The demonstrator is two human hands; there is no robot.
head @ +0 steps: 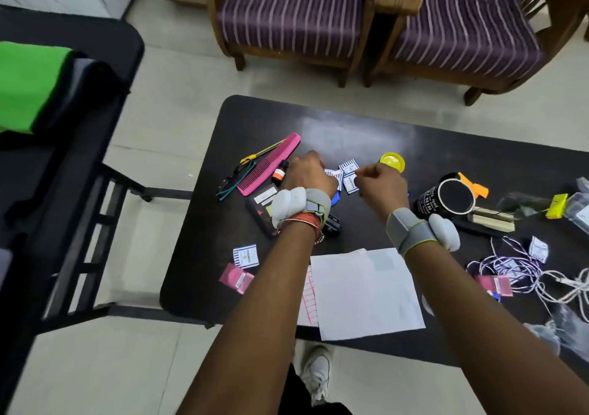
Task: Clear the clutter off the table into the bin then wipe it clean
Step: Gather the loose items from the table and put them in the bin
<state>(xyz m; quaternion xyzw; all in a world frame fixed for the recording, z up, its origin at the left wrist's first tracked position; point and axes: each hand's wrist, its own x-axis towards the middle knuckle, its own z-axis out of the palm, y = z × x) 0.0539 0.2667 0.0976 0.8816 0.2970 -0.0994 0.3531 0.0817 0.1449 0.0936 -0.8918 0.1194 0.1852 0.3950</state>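
Over a cluttered black table (366, 134), both hands work at small blue-striped white paper sachets (349, 167) near its middle, probably gathering them for the bin, which is out of view. The right hand (381, 185) pinches a sachet's corner; the left hand (307, 172) curls over others, its grip hidden.

Lighting: even, fairly bright indoor light from overhead, with shadows faint and soft; 1 broad pale glare patch on the dark table (446, 159) toward its far edge. Sharpness: left hand (307, 172) and right hand (381, 185) slightly smeared; cables (510, 268) and plastic bags (561, 325) at the right margin soft; black chair (105, 102) at left blurred. Distortion: wide-angle bending, with the 2 striped armchairs (287, 16) and the table edges curving toward the corners.
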